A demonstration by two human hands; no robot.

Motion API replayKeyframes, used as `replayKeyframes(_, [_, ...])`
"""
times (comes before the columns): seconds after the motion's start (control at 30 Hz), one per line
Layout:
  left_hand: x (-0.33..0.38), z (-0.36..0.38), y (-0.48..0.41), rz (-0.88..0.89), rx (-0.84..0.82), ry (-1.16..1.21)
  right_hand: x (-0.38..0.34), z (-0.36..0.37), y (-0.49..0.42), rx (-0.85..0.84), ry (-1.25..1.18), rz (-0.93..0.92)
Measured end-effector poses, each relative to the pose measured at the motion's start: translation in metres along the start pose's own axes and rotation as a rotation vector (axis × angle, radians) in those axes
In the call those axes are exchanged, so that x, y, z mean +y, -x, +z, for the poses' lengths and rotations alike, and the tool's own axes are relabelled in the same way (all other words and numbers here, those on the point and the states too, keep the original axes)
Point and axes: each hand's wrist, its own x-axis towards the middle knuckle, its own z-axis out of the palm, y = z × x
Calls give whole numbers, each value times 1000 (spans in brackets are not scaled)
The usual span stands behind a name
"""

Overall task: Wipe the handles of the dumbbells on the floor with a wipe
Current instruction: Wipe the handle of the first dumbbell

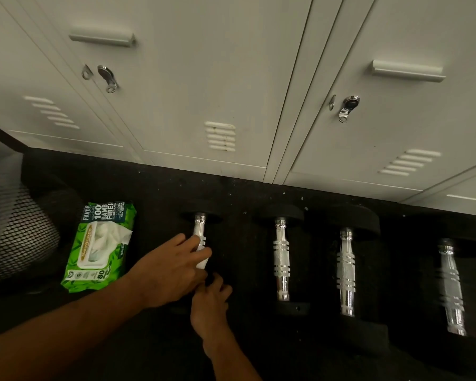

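Observation:
Several black dumbbells with chrome handles lie side by side on the dark floor. My left hand (171, 268) wraps a white wipe (203, 262) round the handle of the leftmost dumbbell (199, 228); only the handle's far part shows. My right hand (210, 298) rests just below it on that dumbbell's near end, fingers curled; what it holds is hidden. To the right lie the second dumbbell (281, 259), the third dumbbell (346, 270) and the fourth dumbbell (451, 287), all untouched.
A green pack of wipes (99, 246) lies open on the floor left of the dumbbells, a white wipe poking out. A black mesh bin (17, 235) stands at the far left. White lockers (231, 92) rise right behind the dumbbells.

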Motion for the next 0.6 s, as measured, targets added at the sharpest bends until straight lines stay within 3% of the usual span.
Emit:
replayKeyframes(0.17, [-12, -1, -9, -120, 114, -25, 4, -1, -2, -14, -4, -33])
replayKeyframes(0.4, [-27, 4, -1, -317, 114, 55, 5, -5, -2, -22, -56, -71])
replayKeyframes(0.5, [-10, 15, -1, -439, 266, 354, 6, -3, -4, -14, -91, -33])
replayKeyframes(0.6, [16, 14, -12, -827, 400, 891, 11, -2, -4, 6, -54, -119])
